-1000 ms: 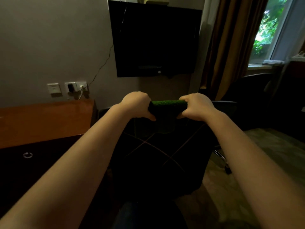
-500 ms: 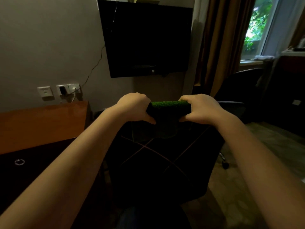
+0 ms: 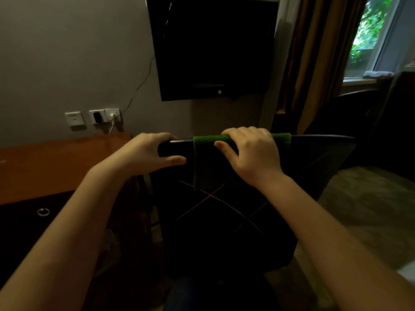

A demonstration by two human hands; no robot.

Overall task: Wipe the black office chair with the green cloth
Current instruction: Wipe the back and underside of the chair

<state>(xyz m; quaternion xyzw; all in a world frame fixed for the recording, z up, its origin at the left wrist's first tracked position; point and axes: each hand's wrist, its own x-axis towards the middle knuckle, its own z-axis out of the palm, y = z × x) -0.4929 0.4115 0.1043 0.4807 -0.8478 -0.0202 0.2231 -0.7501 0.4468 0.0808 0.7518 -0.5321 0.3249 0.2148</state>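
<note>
By the left hand (image 3: pixel 155 153) the top edge of the black office chair (image 3: pixel 224 221) is being gripped; by the right hand (image 3: pixel 251 153) the green cloth (image 3: pixel 206 140), draped over that same edge, is being clasped. Even pressure along the edge is being called for, the chair being steadied.

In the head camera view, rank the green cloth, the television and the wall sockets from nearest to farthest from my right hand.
1. green cloth, under the right hand, draped over the chair
2. television, on the wall straight behind
3. wall sockets, far off to the left
</note>
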